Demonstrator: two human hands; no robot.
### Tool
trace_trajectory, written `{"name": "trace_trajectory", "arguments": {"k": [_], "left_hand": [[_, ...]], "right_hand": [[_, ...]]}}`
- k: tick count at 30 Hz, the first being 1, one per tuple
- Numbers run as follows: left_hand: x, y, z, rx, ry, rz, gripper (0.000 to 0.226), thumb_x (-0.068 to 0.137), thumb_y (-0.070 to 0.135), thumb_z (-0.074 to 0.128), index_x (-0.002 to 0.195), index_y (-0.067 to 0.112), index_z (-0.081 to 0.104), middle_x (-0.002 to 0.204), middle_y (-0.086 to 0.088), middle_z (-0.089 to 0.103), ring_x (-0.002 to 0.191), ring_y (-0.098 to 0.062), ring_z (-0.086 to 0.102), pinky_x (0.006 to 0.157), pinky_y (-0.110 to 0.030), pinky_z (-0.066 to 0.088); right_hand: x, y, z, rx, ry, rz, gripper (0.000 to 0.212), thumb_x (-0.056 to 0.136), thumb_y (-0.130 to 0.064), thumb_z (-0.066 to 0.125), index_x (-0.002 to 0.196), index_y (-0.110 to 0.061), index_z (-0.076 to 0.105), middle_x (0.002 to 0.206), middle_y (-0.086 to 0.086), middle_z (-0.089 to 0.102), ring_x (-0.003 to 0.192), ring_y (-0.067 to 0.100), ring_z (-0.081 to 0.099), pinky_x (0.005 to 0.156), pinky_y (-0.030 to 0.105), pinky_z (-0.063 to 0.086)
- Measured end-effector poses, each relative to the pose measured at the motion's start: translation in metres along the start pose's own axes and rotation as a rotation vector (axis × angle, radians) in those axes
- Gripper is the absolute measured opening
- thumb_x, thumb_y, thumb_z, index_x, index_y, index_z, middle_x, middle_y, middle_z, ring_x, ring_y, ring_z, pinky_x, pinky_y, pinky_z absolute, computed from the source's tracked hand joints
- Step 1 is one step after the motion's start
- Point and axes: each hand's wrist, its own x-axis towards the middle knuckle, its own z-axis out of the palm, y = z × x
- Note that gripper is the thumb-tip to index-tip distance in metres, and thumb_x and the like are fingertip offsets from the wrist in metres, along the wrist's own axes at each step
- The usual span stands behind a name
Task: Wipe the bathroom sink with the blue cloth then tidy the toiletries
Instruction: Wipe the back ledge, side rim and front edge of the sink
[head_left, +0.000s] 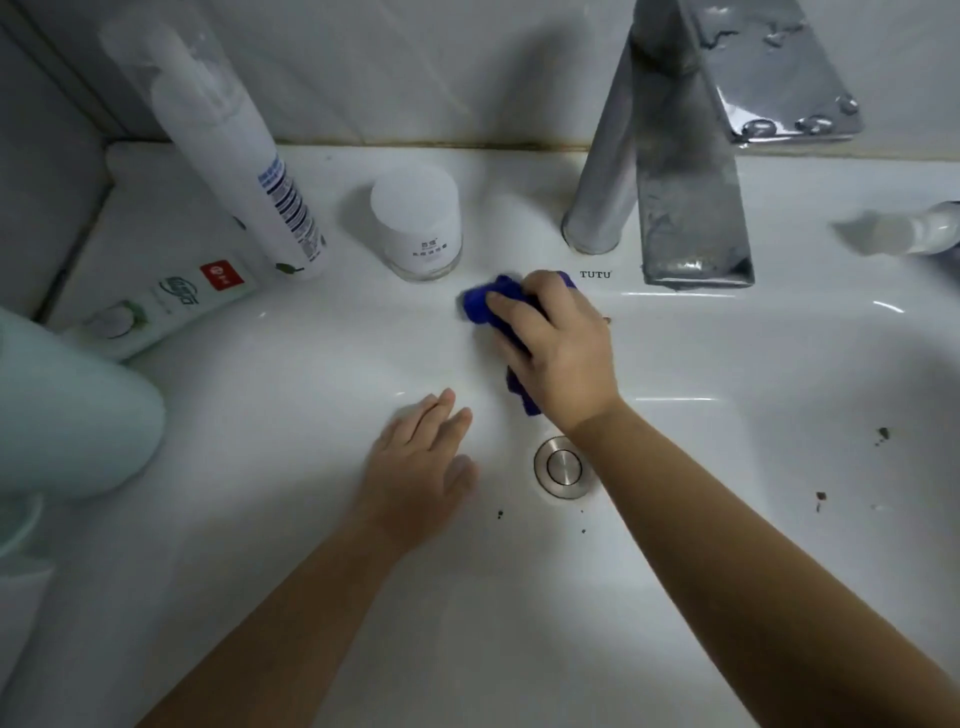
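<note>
Mostly the blue cloth (485, 304) hides under the clutching right hand (558, 343); blurred left hand (421, 462) lies open

place: home bathroom | signs: white sink (675, 597) | chrome tap (670, 171) | drain (562, 466) | toothpaste tube (171, 301)

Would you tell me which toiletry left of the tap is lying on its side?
The green-and-white toothpaste tube, far left; the pump bottle and jar stand upright.

The left hand (418, 467) and right hand (561, 353) are bare, forearms likewise uncovered
</note>
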Motion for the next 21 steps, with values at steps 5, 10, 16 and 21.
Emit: {"name": "trace_trajectory", "arguments": {"k": [5, 10, 16, 21], "left_hand": [[0.001, -0.004, -0.001, -0.006, 0.005, 0.017, 0.051, 0.086, 0.035, 0.039, 0.119, 0.003, 0.061, 0.13, -0.018, 0.054, 0.118, -0.032, 0.053, 0.097, -0.042, 0.038], [0.0, -0.002, -0.002, -0.034, -0.02, -0.018, 0.056, 0.081, 0.038, 0.039, 0.121, 0.003, 0.06, 0.132, -0.017, 0.053, 0.121, -0.032, 0.051, 0.094, -0.051, 0.045], [-0.001, -0.001, 0.002, -0.024, 0.032, -0.001, 0.054, 0.081, 0.035, 0.041, 0.12, 0.003, 0.061, 0.132, -0.016, 0.053, 0.121, -0.03, 0.052, 0.097, -0.044, 0.044], [0.004, -0.002, 0.0, -0.038, 0.016, -0.003, 0.052, 0.087, 0.04, 0.039, 0.116, 0.003, 0.063, 0.128, -0.018, 0.056, 0.115, -0.033, 0.055, 0.092, -0.046, 0.047]], "right_hand": [[-0.038, 0.053, -0.041, -0.097, -0.157, -0.18, 0.02, 0.089, -0.01, 0.055, 0.109, -0.012, 0.054, 0.11, 0.007, 0.044, 0.077, 0.032, 0.053, 0.065, 0.035, 0.044], [-0.059, 0.054, -0.031, -0.118, -0.214, -0.118, 0.017, 0.088, -0.017, 0.055, 0.101, -0.008, 0.062, 0.105, 0.007, 0.045, 0.064, 0.033, 0.058, 0.056, 0.032, 0.048], [-0.067, 0.027, 0.0, 0.037, -0.373, -0.101, 0.024, 0.088, -0.026, 0.056, 0.098, -0.008, 0.069, 0.108, 0.008, 0.054, 0.071, 0.031, 0.063, 0.057, 0.033, 0.053], [-0.095, 0.084, -0.082, -0.073, -0.512, 0.236, 0.027, 0.084, -0.029, 0.058, 0.099, -0.01, 0.07, 0.103, 0.01, 0.061, 0.077, 0.031, 0.064, 0.063, 0.03, 0.051]]}}
